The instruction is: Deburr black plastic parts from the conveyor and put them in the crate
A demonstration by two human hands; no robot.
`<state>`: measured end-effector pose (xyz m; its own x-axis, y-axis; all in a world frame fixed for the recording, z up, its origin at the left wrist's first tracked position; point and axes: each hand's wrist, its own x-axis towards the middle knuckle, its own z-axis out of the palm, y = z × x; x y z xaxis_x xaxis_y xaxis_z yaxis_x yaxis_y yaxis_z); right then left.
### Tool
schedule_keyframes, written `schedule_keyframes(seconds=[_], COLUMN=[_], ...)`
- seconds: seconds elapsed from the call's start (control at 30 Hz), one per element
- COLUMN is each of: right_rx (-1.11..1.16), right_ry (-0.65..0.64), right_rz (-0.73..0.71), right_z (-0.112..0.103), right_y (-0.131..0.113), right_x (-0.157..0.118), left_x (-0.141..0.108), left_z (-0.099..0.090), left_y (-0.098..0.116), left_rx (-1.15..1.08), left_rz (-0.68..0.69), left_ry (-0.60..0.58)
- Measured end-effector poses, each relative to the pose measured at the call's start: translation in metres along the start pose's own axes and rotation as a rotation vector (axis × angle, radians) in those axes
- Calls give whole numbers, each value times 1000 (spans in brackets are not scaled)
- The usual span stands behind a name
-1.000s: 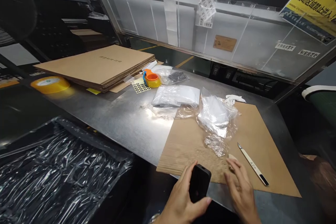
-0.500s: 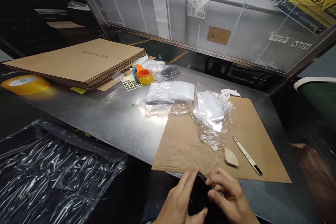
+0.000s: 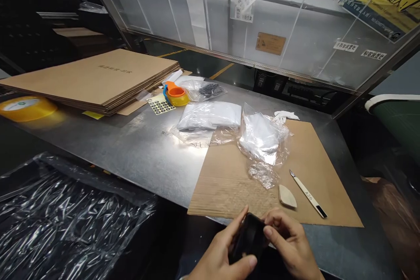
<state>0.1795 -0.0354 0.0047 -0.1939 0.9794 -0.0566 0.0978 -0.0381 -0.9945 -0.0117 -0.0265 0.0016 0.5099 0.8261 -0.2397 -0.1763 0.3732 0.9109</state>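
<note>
A small black box-shaped piece [image 3: 248, 237], its exact kind unclear, is held at the table's front edge. My left hand [image 3: 222, 251] wraps round its left side, thumb across the near end. On the other side, my right hand [image 3: 287, 240] pinches the piece's right edge between thumb and fingers. Just beyond the hands, a beige wedge-shaped block [image 3: 287, 197] lies on a cardboard sheet [image 3: 226, 183]. To its right rests a white-handled craft knife [image 3: 307, 194], blade pointing away from me.
Clear bags with white contents [image 3: 210, 116] lie mid-table near a tape dispenser [image 3: 176, 94]. Stacked cardboard [image 3: 95, 74] and a yellow tape roll [image 3: 26, 108] are at left. A black plastic-lined container [image 3: 72, 223] stands front left; a clear panel [image 3: 223, 17] rises behind.
The black piece has turned in my hands, so its broad dark face now shows more. My left thumb lies across its near end. The view has shifted slightly.
</note>
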Motion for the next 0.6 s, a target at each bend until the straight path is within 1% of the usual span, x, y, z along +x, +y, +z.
schedule_keyframes(seconds=[0.1, 0.17, 0.2, 0.23, 0.27, 0.3, 0.33, 0.4, 0.43, 0.5, 0.53, 0.6], right_rx=[69, 48, -29, -156, -313, -504, -648, -805, -877, -985, -1024, -1071], right_ry=[38, 55, 92, 158, 252, 380, 503, 655, 686, 673, 646, 606], right_rz=[73, 92, 90, 83, 75, 64, 66, 88, 99, 111, 110, 103], right_z=[5, 5, 1, -5, -15, -29, -45, -80, -96, -121, -130, -137], right_y=[2, 5, 7, 10, 15, 21, 27, 42, 49, 62, 68, 74], right_x=[1, 3, 4, 6, 9, 11, 14, 19, 22, 25, 25, 25], left_x=[7, 12, 14, 15, 16, 17, 17, 17, 17, 19, 20, 22], left_z=[2, 5, 5, 6, 5, 5, 4, 3, 2, 0, -1, -3], left_y=[-3, -11, -14, -16, -17, -16, -13, -6, -2, 3, 4, 4], left_rx=[-330, -493, -570, -643, -711, -765, -810, -899, -939, -998, -1021, -1050], left_rz=[-119, -232, -302, -382, -450, -503, -535, -523, -494, -456, -442, -403], left_ry=[-67, -109, -132, -162, -187, -199, -189, -110, -56, 6, 17, 28])
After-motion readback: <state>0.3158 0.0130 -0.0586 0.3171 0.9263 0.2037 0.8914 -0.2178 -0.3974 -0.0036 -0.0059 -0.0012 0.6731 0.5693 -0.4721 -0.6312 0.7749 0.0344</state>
